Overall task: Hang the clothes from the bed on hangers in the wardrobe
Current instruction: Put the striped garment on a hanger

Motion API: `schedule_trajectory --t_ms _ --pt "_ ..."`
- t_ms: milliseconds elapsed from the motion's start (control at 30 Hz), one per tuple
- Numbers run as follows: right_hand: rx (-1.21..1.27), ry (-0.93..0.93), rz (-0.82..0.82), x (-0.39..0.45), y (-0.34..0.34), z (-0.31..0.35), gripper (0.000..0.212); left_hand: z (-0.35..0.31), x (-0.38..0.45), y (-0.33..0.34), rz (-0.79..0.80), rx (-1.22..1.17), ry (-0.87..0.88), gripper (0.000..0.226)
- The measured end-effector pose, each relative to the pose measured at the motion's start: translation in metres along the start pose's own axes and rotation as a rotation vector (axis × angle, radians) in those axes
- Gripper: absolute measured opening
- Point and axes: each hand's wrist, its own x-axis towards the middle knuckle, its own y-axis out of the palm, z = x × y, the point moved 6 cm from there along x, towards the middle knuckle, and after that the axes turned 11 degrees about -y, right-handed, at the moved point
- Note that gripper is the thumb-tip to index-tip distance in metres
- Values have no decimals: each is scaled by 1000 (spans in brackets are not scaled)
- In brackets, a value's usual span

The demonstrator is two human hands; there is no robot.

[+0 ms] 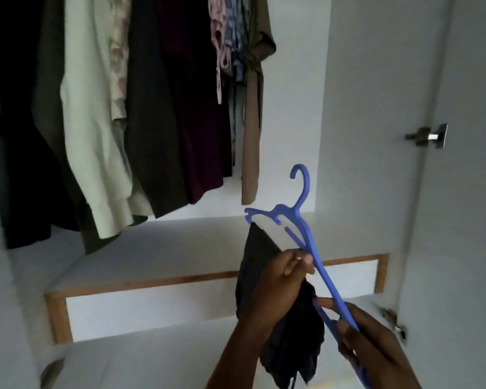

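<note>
Beside wardrobe wall [362, 108], hanger [306, 234] tilted

The blue hanger's [306, 234] lower end and dark garment's [292, 346] bottom leave the frame.

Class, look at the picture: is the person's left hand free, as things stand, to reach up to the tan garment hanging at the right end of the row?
Probably not yet. The left hand pinches the blue hanger and dark garment. Nothing blocks the way to the tan garment.
</note>
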Motion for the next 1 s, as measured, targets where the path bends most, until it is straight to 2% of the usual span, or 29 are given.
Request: schedule_trajectory --t_ms 67,200,233,300,333,367,433,633,800,933,1000 --pt "70 -60 -63 46 0 14 12 -24 38 -2 32 151 100 23" --pt "6 -203 -68 134 0 37 35 -70 107 5 -11 380 347 28" --pt "22 -226 -72 154 0 43 36 -80 125 7 -51 444 384 29" --pt "67 -270 -92 193 -4 56 36 -97 161 -2 -248 531 419 39" --pt "95 -284 -103 213 -6 61 35 -102 181 -8 -343 506 413 43" --pt "136 -304 -104 232 -9 69 34 -108 201 -12 -362 434 393 43" --pt "198 -363 -90 272 -13 85 30 -122 246 -10 -266 273 381 37" --pt "310 -354 -13 412 -33 116 27 -208 349 -12 -297 392 565 24" --pt "359 -425 91 507 -30 143 27 -273 411 -38 -427 398 672 29" --pt "349 -488 118 571 -23 162 21 -307 445 -47 -441 422 709 34" --pt "367 -496 150 599 -19 170 18 -321 461 -55 -442 442 694 44"
